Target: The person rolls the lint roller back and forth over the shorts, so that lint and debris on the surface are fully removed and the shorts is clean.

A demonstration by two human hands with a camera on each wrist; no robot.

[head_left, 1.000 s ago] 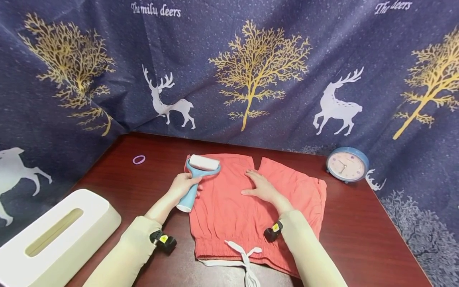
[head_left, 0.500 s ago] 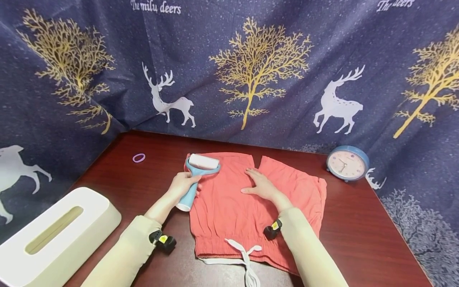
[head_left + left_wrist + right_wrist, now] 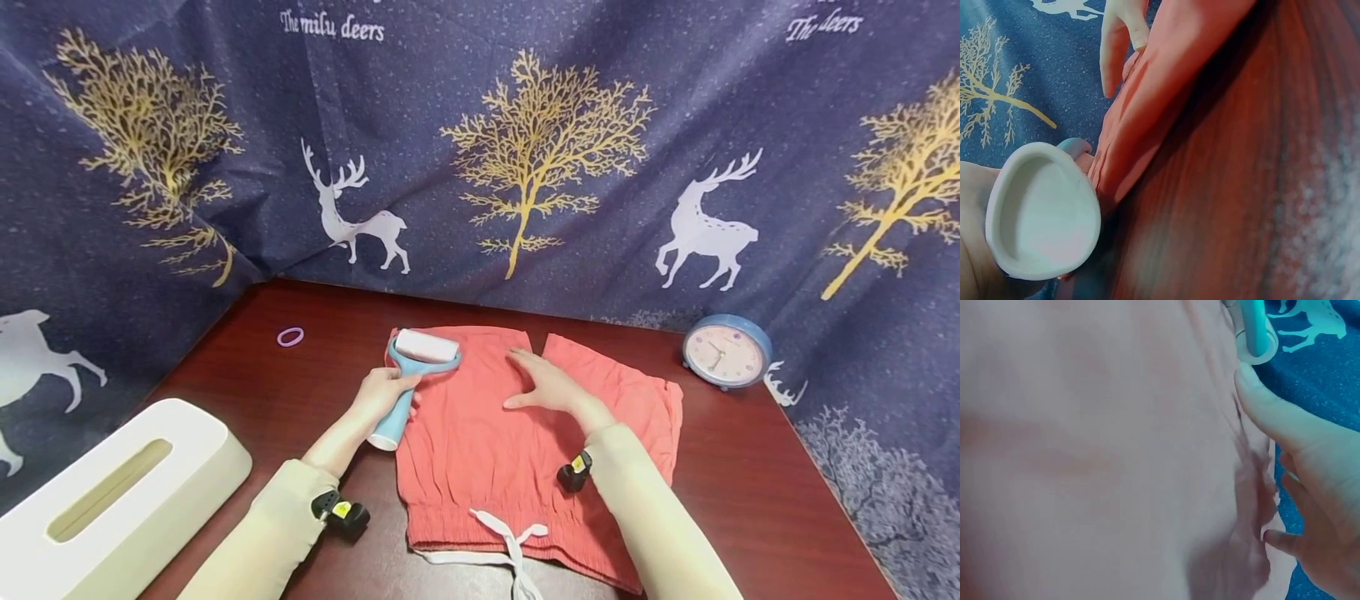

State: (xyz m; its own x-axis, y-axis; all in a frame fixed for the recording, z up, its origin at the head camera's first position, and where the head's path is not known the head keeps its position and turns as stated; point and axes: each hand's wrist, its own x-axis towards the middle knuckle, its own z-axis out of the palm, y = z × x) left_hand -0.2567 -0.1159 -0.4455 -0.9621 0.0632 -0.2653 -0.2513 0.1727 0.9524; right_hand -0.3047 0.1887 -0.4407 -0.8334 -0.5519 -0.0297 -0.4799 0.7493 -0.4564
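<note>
Coral-red shorts (image 3: 465,442) lie spread with the waistband and its white drawstring (image 3: 512,533) toward me. My left hand (image 3: 381,392) grips the blue handle of a lint roller (image 3: 426,346), whose white roll overlaps the left leg near the hem. In the left wrist view the round pale end of the handle (image 3: 1047,212) fills the lower left. My right hand (image 3: 551,387), fingers extended and thumb spread, is over the middle of the shorts and holds nothing. The right wrist view shows its thumb (image 3: 1266,403) with the roller's end just beyond.
A white tissue box (image 3: 202,450) stands at the left front of the dark red table (image 3: 750,492). At the back left lies a purple ring (image 3: 290,337). A blue round clock (image 3: 726,350) is at the back right, and a dark patterned cloth (image 3: 450,208) hangs behind.
My right hand has shifted slightly away from me over the shorts. The left hand with the lint roller stays almost in place. The head view has tipped a little.
</note>
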